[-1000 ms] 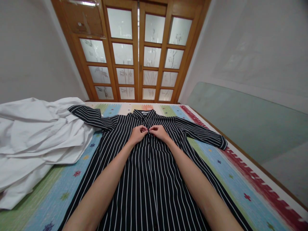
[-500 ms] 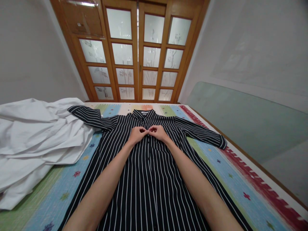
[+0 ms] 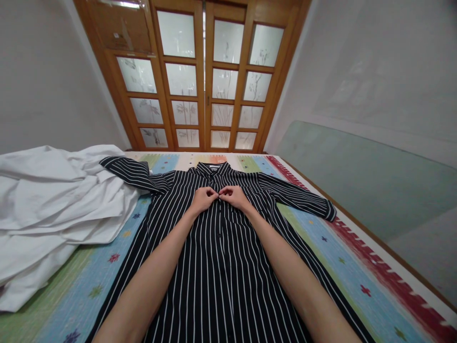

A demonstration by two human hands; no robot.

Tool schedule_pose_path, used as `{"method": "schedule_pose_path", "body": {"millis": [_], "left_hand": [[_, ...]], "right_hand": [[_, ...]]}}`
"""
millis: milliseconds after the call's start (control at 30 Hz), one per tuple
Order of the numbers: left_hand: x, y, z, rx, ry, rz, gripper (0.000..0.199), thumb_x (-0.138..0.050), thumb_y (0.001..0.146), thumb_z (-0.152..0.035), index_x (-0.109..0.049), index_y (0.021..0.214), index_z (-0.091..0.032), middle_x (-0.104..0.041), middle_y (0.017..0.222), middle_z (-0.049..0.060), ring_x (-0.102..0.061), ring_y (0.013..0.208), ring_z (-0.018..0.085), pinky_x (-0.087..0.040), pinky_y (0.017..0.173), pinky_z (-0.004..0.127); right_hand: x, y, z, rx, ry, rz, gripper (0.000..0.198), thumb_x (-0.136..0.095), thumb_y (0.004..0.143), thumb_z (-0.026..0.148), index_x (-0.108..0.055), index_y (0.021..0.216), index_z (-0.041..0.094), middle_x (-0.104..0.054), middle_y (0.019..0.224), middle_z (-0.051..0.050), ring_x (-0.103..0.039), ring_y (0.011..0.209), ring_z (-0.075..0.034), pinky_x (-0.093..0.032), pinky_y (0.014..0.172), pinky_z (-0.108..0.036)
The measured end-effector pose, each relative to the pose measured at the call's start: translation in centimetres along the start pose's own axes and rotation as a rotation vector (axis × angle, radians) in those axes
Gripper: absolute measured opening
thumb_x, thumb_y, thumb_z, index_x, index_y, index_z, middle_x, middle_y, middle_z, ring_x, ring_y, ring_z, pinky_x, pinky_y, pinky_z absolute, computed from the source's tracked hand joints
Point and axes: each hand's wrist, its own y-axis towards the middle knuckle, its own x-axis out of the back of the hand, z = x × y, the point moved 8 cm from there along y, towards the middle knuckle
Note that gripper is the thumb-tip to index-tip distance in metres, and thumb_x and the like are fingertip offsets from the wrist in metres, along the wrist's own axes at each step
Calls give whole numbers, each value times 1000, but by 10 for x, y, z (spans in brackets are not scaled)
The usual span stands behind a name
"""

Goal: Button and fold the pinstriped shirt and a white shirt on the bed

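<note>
A black shirt with white stripes [image 3: 200,252] lies spread out, front side up, its collar at the far end and its sleeves out to both sides. My left hand [image 3: 204,198] and my right hand [image 3: 233,196] meet over the front placket, below the collar. Thumb and fingers of each hand are pinched together on the placket, fingertips nearly touching. Whatever button sits between them is hidden by the fingers. Small dark buttons run down the placket nearer to me.
A heap of white cloth [image 3: 64,200] lies at the left, with the shirt's left-side cuff resting on it. Underneath is a colourful patterned bed cover [image 3: 117,267]. Wooden doors with glass panes [image 3: 205,81] stand beyond, and a wall with a pale green panel [image 3: 350,176] borders the right.
Both hands stay at the same spot on the placket. Only the fingertips have shifted very slightly.
</note>
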Motion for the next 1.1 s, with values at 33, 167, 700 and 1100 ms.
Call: {"method": "schedule_pose_path", "body": {"millis": [33,167,700,1100], "left_hand": [[0,0,0,-2,-8,-1,10,-63,75,-20,-70,67,-16,-71,70,2,-65,67,15,-48,67,26],[0,1,1,-8,-29,-7,10,-63,74,-20,-68,66,-16,-70,68,2,-64,66,15,-48,65,25],[0,2,6,29,-85,-7,7,-66,69,-19,-71,65,-16,-73,69,2,-67,66,16,-50,65,25],[3,1,7,60,-108,-33,6,-69,68,-20,-73,67,-17,-76,75,4,-70,73,19,-54,74,30]], "right_hand": [[0,0,0,-1,7,2,12,-70,67,22,-73,76,14,-67,65,-2,-52,53,-10,-41,53,-22],[-1,1,-2,-9,29,9,13,-69,66,20,-73,77,14,-67,65,-1,-51,52,-10,-40,53,-22],[0,2,0,18,-37,-9,8,-71,64,18,-71,71,15,-67,65,-1,-57,57,-12,-44,54,-23],[1,0,2,18,-34,-18,7,-69,66,19,-72,72,15,-68,67,-2,-57,58,-12,-45,57,-23]]}}
